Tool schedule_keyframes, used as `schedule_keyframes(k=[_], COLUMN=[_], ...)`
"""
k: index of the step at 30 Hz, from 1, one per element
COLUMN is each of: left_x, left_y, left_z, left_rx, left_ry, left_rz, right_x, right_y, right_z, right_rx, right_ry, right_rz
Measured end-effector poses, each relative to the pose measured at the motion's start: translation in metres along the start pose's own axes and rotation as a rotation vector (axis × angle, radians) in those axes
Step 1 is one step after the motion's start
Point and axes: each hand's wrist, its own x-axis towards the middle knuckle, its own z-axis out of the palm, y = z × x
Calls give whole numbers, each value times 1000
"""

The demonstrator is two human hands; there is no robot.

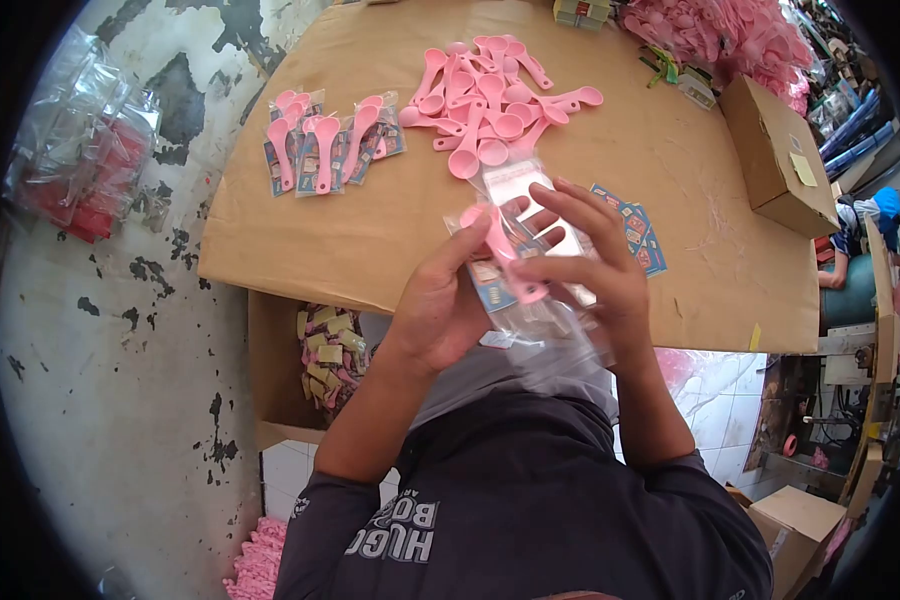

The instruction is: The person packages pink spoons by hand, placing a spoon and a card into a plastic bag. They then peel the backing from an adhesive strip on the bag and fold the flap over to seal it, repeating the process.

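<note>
Pink spoon, one, plastic by its look, held between the two hands above the near edge of the desk, bowl pointing away from the wearer, with a blue printed card against it and clear film trailing below. Handling, in my judgement: light, fairly stiff, smooth enough to slip, not fragile; best taken by the middle of the handle, with card and film pinched flat, as these look thin and limp. Left hand: grip narrow, holding spoon and card, thumb near the bowl. Right hand: fingers spread, one tip at the handle; whether its grip closes on anything I cannot tell, the film and blur hiding it. White-and-clear stack, beside and partly under the right fingers, nature unclear. Blue cards, loose fan, right of the right hand. Loose pink spoons, one pile, beyond the hands. Bagged spoons with cards, one overlapping group, on the left. Cardboard box, one, on the right of the desk; large pink heap behind it. Open carton, below the desk's near edge, containing small packets.
</note>
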Motion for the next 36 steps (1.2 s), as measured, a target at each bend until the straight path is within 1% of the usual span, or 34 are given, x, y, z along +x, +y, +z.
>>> schedule_keyframes(k=[1,3,4,5,7,9,10,11,12,13,15,16,18,19,21,22,23,25,27,31,36], left_x=[0,0,-2,-2,-3,-4,-5,-6,-7,-7,-6,-6,-7,-7,-6,-6,-6,-7,-11,-10,-12], left_y=[0,2,3,4,5,3,3,2,2,0,-2,-3,-6,-8,-11,-13,-16,-18,-14,-19,-15], left_z=[-7,-10,-7,-7,-7,0,3,5,6,6,4,3,1,2,7,6,3,3,7,11,14], left_rx=[-3,-6,96,198,237,673,668,707,747,744,743,740,778,774,834,834,887,942,1134,1208,1323], left_ry=[24,43,64,83,45,-10,-11,54,119,120,186,183,200,198,230,225,207,183,194,192,139], left_rz=[14,21,82,144,166,325,324,292,258,257,257,254,321,316,348,343,362,382,297,383,364], right_x=[-2,-5,-7,-7,-5,-7,-8,-10,-12,-13,-13,-14,-17,-16,-10,-6,-3,4,6,8,11], right_y=[1,2,1,0,-3,-3,-4,-5,-3,-4,-6,-4,4,6,10,9,9,8,8,12,17], right_z=[-3,-12,-6,-6,-8,0,3,5,5,5,6,6,7,4,-2,-4,-3,0,4,8,6], right_rx=[-3,488,626,618,565,509,565,622,608,606,656,652,269,264,-147,-232,-235,-334,-362,-396,-382], right_ry=[0,64,183,189,119,104,87,69,35,34,85,87,277,278,307,277,281,240,246,242,253], right_rz=[5,215,305,309,503,490,552,615,643,646,709,711,508,513,198,144,147,38,39,3,-17])
